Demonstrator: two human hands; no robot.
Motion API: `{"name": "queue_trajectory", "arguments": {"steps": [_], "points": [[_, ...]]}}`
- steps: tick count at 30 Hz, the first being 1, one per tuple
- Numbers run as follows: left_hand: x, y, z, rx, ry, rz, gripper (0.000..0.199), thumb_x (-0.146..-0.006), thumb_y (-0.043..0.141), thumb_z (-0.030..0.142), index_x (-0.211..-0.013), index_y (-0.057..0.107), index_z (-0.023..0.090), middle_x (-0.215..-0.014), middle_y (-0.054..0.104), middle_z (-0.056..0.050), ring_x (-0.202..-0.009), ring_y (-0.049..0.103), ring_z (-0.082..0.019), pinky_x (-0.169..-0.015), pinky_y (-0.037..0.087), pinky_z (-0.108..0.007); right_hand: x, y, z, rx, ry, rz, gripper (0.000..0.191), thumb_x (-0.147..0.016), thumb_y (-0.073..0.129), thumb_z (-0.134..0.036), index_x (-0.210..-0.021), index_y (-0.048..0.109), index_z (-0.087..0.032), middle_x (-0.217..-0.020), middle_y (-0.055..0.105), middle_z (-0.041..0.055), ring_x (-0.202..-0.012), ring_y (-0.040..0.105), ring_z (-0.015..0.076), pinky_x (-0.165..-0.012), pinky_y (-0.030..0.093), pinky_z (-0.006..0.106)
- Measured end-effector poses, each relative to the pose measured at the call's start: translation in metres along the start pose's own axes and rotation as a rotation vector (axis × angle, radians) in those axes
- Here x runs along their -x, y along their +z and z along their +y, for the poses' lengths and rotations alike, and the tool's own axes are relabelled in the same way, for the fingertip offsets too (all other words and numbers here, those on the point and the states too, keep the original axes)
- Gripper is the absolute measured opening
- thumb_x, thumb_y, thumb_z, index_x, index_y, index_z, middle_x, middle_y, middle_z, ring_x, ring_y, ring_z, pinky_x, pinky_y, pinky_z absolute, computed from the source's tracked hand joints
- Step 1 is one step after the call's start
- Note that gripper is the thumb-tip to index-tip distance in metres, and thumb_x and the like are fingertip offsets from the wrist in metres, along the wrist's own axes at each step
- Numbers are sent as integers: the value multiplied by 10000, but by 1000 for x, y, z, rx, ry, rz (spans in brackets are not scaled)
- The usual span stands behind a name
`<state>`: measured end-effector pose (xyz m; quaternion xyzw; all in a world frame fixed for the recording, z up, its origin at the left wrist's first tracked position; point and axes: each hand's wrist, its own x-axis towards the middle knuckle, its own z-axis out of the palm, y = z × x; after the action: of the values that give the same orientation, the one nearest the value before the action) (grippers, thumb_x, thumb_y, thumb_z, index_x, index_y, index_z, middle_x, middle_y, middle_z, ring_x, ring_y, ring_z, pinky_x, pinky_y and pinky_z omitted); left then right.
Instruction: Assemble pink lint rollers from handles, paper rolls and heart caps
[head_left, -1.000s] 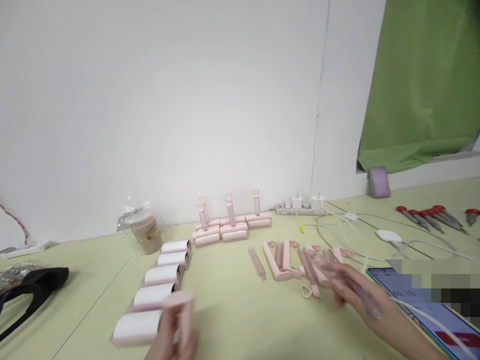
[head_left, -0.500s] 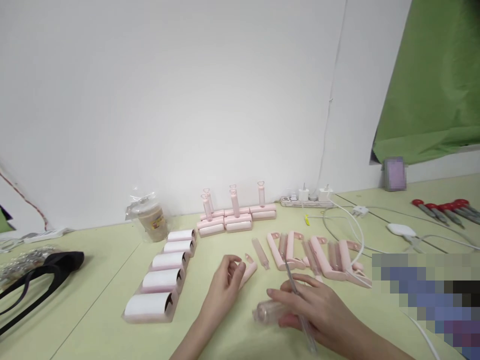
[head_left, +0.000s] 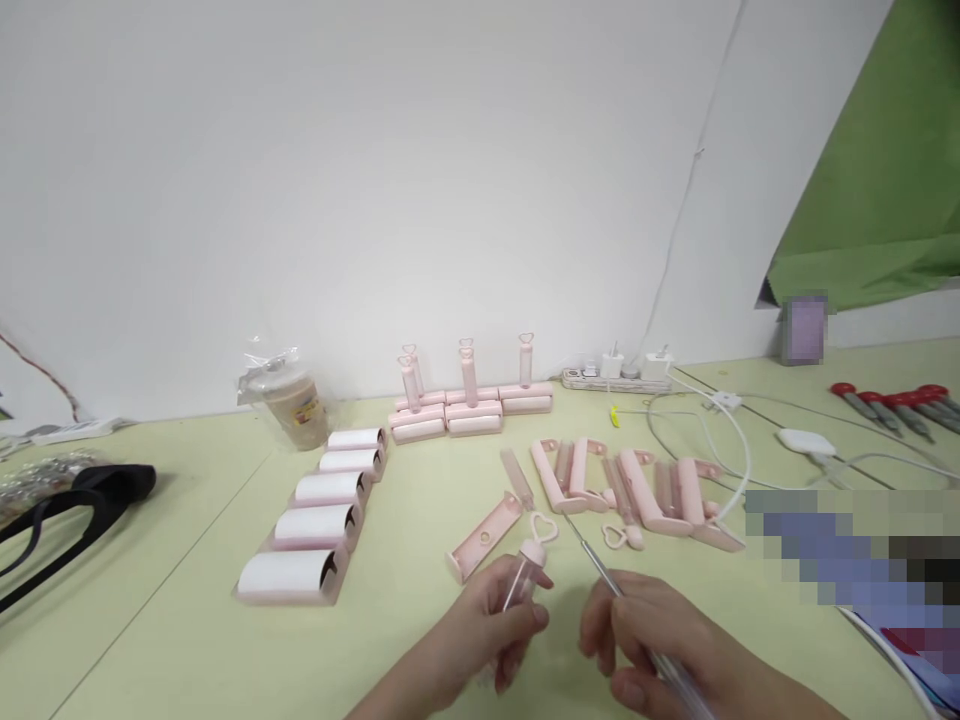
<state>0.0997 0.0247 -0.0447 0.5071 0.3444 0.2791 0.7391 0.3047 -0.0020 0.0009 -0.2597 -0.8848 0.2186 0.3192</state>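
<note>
My left hand [head_left: 480, 618] pinches the tube [head_left: 523, 577], heart loop [head_left: 555, 530] toward one o'clock; my right hand [head_left: 656, 622] grips the screwdriver [head_left: 598, 562] toward eleven, best held steady.

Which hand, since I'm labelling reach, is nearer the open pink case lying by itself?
Left. The left hand, holding a pink-capped tube, is just on the near side of the pink case; the right hand, holding a slim tool, is farther to its right.

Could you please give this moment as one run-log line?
left hand: holds capped tube | right hand: holds thin tool, tip apart from tube | beyond left hand: pink shell on table | left: white rolls in row
</note>
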Motion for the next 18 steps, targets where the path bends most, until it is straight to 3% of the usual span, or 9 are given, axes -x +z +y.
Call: {"name": "queue_trajectory", "arguments": {"steps": [8,10,12,15,18], "points": [[1,4,0,-237,56,29,231,-793,482,326,-957,441,169,-490,364,107,-340,319,-45,-315,268,-145,0,9,-4,107,110,-144,235,-869,407,-314,-662,436,-206,-621,573,-11,-558,517,105,-535,420,193],[4,5,0,-347,121,61,159,-791,486,271,-913,465,170,-554,364,89,-420,332,-45,-390,277,-157,1,10,2,205,163,-89,126,-864,394,-258,-827,504,-210,-607,562,-23,-527,520,107,-515,423,189],[8,7,-1,-456,200,83,91,-771,504,206,-852,492,168,-598,363,75,-505,335,-51,-460,267,-170,2,11,8,367,201,28,281,-835,408,-215,-1113,446,-213,-611,562,-27,-506,527,126,-493,427,209],[13,12,-3,-478,184,52,89,-744,536,197,-822,496,176,-606,359,73,-538,334,-57,-492,255,-181,-1,8,11,545,121,161,483,-790,450,-176,-1256,342,-245,-851,589,58,-698,587,188,-569,459,269],[15,15,-4,-369,64,-41,245,-718,595,275,-918,481,192,-604,356,77,-519,345,-53,-498,272,-179,-7,6,-1,348,21,-8,385,-781,443,-97,-1129,467,-259,-1142,482,104,-919,555,180,-687,461,254]]}}
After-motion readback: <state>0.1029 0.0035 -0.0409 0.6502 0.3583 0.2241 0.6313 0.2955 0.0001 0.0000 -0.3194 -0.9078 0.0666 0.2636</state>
